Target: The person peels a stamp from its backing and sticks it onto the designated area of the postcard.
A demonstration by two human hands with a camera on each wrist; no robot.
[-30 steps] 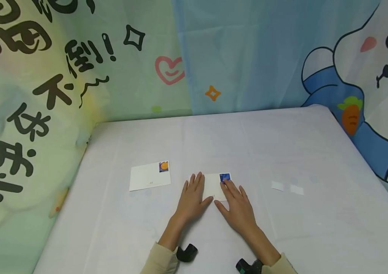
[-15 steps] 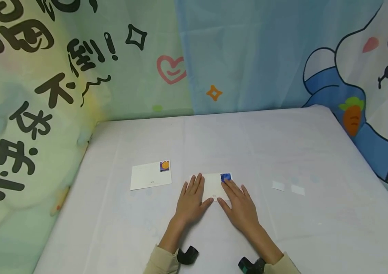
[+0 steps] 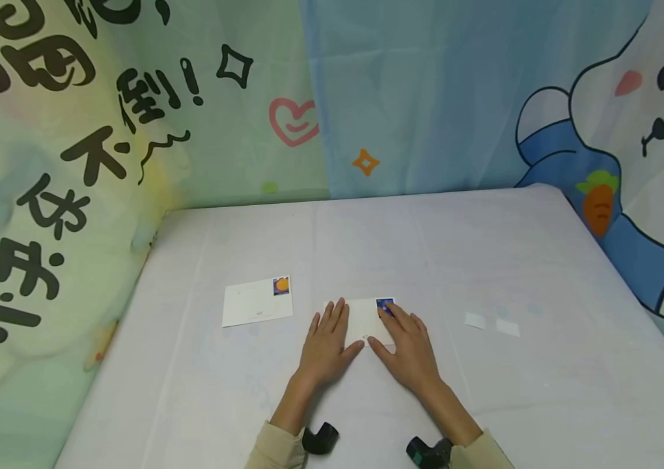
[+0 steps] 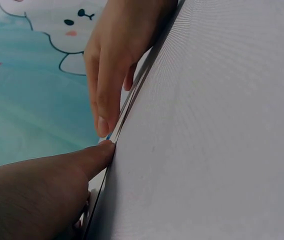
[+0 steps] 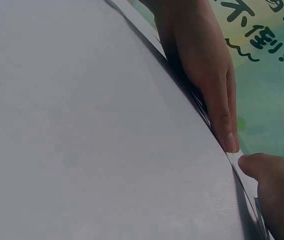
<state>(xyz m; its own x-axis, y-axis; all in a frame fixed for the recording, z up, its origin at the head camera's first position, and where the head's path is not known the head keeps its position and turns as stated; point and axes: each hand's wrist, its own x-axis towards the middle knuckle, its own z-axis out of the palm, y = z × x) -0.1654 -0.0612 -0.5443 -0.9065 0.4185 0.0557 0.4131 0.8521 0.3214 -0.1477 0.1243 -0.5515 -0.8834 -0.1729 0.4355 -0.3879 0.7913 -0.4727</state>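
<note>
A white envelope (image 3: 360, 316) with a blue stamp (image 3: 385, 303) in its upper right corner lies flat between the two hands in the head view. My left hand (image 3: 327, 345) rests on its left part, fingers extended and thumb out to the side. With its fingers stretched, my right hand (image 3: 413, 352) touches the stamp and covers the envelope's right side. The thumbs are near each other at the lower edge. Seen edge-on in the left wrist view, the envelope is thin under the left thumb (image 4: 99, 157).
Left of the hands lies a second white envelope (image 3: 252, 309) bearing an orange-and-purple stamp (image 3: 281, 285). Two small pale paper pieces, one (image 3: 475, 320) beside the other (image 3: 508, 327), lie to the right. A white cloth (image 3: 191, 384) covers the table; a printed curtain (image 3: 426, 98) hangs behind.
The right hand's fingers have shifted slightly on the stamp. The left hand and the envelopes stay in place.
</note>
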